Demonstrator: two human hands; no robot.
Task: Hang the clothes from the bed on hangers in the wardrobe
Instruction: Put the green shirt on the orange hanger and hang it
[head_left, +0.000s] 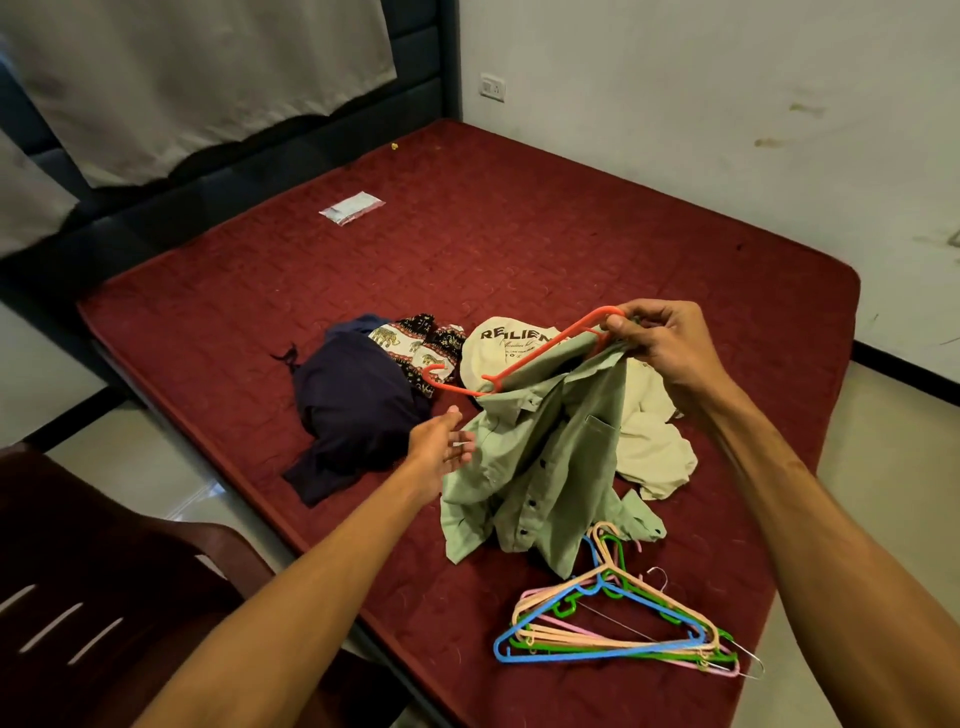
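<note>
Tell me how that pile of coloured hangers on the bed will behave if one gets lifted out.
The pile of hangers looks like thin plastic and wire, so probably light and fairly stiff. Their hooks and bars overlap, so lifting one would likely drag others along. It lies near the mattress edge, so a push might slide some off.

Cream tee (655, 447) partly hidden behind grn shirt (540, 467).
</note>
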